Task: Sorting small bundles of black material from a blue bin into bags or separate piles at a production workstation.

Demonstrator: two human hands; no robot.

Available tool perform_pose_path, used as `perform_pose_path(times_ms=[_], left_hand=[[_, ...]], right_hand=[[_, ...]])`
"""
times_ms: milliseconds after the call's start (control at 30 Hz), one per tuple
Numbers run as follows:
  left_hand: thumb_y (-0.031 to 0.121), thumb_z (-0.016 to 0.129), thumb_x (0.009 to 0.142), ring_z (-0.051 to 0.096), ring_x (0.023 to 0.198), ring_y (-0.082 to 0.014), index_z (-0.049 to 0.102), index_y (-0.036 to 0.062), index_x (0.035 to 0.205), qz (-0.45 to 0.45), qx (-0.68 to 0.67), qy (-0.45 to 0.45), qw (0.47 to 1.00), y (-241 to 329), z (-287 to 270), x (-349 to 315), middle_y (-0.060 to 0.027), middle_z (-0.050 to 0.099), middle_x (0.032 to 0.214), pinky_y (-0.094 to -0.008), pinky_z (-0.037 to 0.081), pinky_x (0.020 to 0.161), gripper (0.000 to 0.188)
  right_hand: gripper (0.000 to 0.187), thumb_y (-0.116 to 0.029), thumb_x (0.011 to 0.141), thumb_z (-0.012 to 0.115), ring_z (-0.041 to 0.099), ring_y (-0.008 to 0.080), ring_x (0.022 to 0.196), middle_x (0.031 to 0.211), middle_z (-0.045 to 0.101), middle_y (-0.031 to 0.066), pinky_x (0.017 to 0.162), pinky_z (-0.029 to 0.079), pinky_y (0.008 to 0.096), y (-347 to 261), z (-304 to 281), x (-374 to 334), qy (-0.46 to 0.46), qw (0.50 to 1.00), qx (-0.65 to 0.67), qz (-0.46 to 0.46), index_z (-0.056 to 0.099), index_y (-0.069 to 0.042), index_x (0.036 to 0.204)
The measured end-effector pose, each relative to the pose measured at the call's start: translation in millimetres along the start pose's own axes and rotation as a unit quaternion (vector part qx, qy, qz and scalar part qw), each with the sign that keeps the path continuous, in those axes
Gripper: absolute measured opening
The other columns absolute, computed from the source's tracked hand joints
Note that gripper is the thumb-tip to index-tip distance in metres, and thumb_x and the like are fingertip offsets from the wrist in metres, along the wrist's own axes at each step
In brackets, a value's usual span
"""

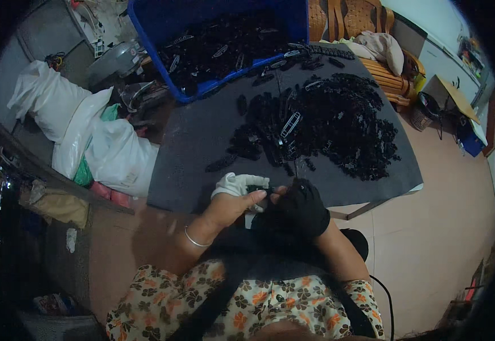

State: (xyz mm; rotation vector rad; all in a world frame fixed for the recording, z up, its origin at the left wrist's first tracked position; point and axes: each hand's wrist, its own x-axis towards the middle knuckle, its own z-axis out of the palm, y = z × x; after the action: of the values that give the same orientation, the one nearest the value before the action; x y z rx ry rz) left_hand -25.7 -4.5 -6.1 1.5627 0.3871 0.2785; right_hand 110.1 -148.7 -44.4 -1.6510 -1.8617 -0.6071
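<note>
At the table's near edge my left hand [237, 193], in a white glove with the thumb bare, pinches a small black piece [257, 188]. My right hand [303, 207], in a black glove with bare fingertips showing, meets it from the right. Its fingertips are closed at the right end of that piece; whether it grips the same piece or another cannot be made out. Just beyond the hands lie loose long black clip-like pieces [246, 149], some with a silvery oval frame [290, 124]. To their right is a heap of small black parts [350, 125].
A blue bin [171, 85] full of similar black pieces stands on the far left of the grey-covered table [182, 153]. White sacks [119, 150] crowd the left side. A wooden chair [387, 82] with cloth on it is behind the table. A black cable [388, 295] hangs at the right.
</note>
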Motion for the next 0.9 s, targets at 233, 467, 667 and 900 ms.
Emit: perform_pose_path(times_ms=[233,467,667,900], left_hand=[[0.007,0.061,0.084,0.059,0.078,-0.0088,0.057,-0.0019,0.103,-0.009,-0.078,-0.011,0.997,-6,-5,-6,-0.0053,0.063,0.088,-0.0225,0.05,0.067,0.022],[0.004,0.061,0.083,0.06,0.08,-0.0112,0.058,-0.0026,0.1,0.023,0.054,0.038,0.998,0,2,-15,-0.0078,0.063,0.088,-0.0244,0.05,0.069,0.019],[0.004,0.062,0.081,0.062,0.08,-0.0146,0.061,-0.0027,0.094,0.095,0.128,-0.014,0.987,-3,6,-15,-0.0108,0.064,0.087,-0.0266,0.052,0.069,0.015],[0.015,0.073,0.073,0.059,0.094,-0.0206,0.057,0.0023,0.11,0.058,0.249,-0.094,0.962,19,1,11,-0.0139,0.059,0.106,-0.0289,0.05,0.075,0.043]], right_hand=[[0.033,-0.013,0.065,0.06,0.057,0.028,0.085,0.095,0.059,0.0118,0.069,0.045,0.0381,1,-4,6,-0.036,0.995,0.096,-0.01,0.06,-0.006,0.097],[0.028,-0.016,0.071,0.068,0.058,0.0286,0.081,0.085,0.06,0.0114,0.075,0.045,0.0386,-19,-11,25,0.075,0.969,0.177,0.153,0.06,-0.003,0.095],[0.029,-0.019,0.073,0.07,0.061,0.0277,0.072,0.083,0.062,0.0141,0.065,0.048,0.0321,-6,-19,17,-0.056,0.915,0.33,0.227,0.061,0.0,0.094],[0.027,-0.026,0.075,0.068,0.062,0.0291,0.079,0.086,0.063,0.0129,0.069,0.048,0.036,11,-39,3,-0.189,0.935,0.228,0.194,0.065,-0.008,0.094]])
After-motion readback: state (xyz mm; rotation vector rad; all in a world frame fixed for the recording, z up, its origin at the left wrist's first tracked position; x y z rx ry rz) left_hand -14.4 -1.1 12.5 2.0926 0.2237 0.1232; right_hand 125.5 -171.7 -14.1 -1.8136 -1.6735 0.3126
